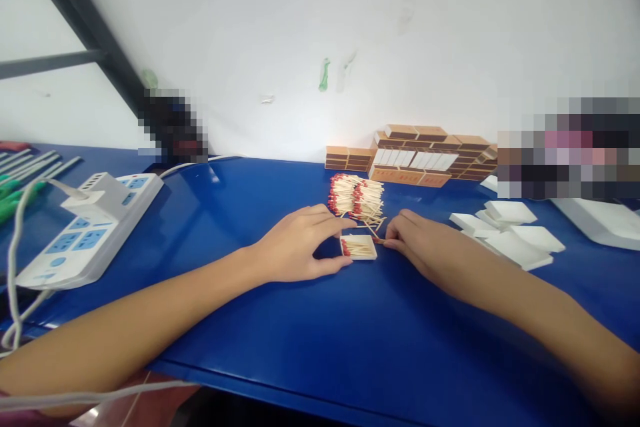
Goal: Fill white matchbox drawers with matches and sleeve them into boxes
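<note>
My left hand point(305, 243) has its thumb and fingers around the left end of a small white matchbox tray point(370, 256). Inside the tray lie matchsticks point(357, 248) with their red heads to the left. Just right of it, my right hand point(413, 237) is closed in a pinch, and a thin orange-brown piece too small to name shows at its fingertips. Behind both hands is a thick pile of red-headed matches point(355, 195), with a few loose sticks point(371, 221) at its front, between the hands.
Brown matchboxes point(410, 177) are stacked against the wall, some with white sides showing. White trays point(517, 243) lie in a heap beyond my right forearm. A white power strip point(95, 240) with a cable and green-handled tools point(25, 190) are at the left on the blue table point(310, 340).
</note>
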Available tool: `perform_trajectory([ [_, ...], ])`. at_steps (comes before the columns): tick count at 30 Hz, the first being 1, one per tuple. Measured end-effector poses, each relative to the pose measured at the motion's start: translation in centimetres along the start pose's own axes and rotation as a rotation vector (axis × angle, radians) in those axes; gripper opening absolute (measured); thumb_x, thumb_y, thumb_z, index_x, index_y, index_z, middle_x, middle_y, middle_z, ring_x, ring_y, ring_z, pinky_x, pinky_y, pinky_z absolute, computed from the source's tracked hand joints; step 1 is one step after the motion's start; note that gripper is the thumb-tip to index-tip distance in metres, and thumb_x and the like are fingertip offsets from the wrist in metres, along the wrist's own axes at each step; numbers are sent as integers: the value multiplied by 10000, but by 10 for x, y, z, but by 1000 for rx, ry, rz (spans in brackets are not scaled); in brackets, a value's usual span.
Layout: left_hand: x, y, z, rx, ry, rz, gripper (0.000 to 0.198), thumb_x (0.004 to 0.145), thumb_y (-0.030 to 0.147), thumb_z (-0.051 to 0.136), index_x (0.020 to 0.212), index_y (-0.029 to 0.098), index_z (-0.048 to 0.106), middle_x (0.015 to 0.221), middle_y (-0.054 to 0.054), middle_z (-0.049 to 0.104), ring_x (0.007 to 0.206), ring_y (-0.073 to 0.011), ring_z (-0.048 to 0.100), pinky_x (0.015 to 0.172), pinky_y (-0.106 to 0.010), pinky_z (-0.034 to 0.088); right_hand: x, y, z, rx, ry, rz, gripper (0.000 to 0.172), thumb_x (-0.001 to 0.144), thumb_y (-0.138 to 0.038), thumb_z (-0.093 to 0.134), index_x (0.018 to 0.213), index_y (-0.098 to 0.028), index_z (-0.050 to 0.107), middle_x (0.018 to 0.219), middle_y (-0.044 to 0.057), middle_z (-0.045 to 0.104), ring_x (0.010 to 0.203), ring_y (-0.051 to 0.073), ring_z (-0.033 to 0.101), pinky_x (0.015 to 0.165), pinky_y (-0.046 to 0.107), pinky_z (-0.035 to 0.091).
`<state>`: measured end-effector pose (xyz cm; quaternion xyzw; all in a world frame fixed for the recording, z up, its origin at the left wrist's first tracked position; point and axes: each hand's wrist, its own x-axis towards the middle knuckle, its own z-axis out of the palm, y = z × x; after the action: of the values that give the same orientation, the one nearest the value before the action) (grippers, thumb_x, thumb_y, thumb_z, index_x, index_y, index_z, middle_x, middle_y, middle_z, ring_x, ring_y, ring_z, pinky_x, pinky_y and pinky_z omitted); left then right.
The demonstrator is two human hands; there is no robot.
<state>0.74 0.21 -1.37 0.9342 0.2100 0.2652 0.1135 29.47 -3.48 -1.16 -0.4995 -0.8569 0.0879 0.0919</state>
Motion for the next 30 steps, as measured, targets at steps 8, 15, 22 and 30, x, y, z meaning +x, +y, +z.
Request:
perform_trajectory([
  [8, 0, -1, 0, 0, 1, -3, 479, 955, 391, 718, 1366, 158, 640, 1131, -111, 768, 1031, -248, 700, 928, -429, 603, 1, -4, 5, -97, 61, -32, 255, 1091, -326, 390, 935, -220, 561, 915, 81, 609, 717, 231, 617, 638, 374, 420],
  [15, 1, 0, 0, -1, -1, -8, 487, 949, 400, 732, 1350, 135, 651, 1116, -122, 759, 1029, -255, 698, 935, -434, 599, -2, 4, 1, -81, 144, -3, 280, 1109, -383, 344, 974, -228, 535, 933, 64, 583, 641, 191, 558, 577, 351, 356],
  [22, 0, 2, -1, -46, 25, -36, 533, 944, 413, 734, 1400, 167, 606, 1093, -97, 755, 1024, -245, 696, 930, -433, 602, 5, -27, -5, 34, 243, -20, 230, 1106, -370, 375, 981, -242, 519, 970, 60, 614, 672, 181, 597, 595, 332, 415],
  [30, 0, 6, -1, -20, 39, 11, 576, 951, 388, 735, 1452, 168, 554, 1090, -82, 762, 1017, -245, 696, 943, -427, 594, 7, -37, 3, 97, 124, -124, 165, 1092, -353, 465, 1072, -231, 573, 1085, 79, 658, 816, 207, 682, 665, 328, 500],
])
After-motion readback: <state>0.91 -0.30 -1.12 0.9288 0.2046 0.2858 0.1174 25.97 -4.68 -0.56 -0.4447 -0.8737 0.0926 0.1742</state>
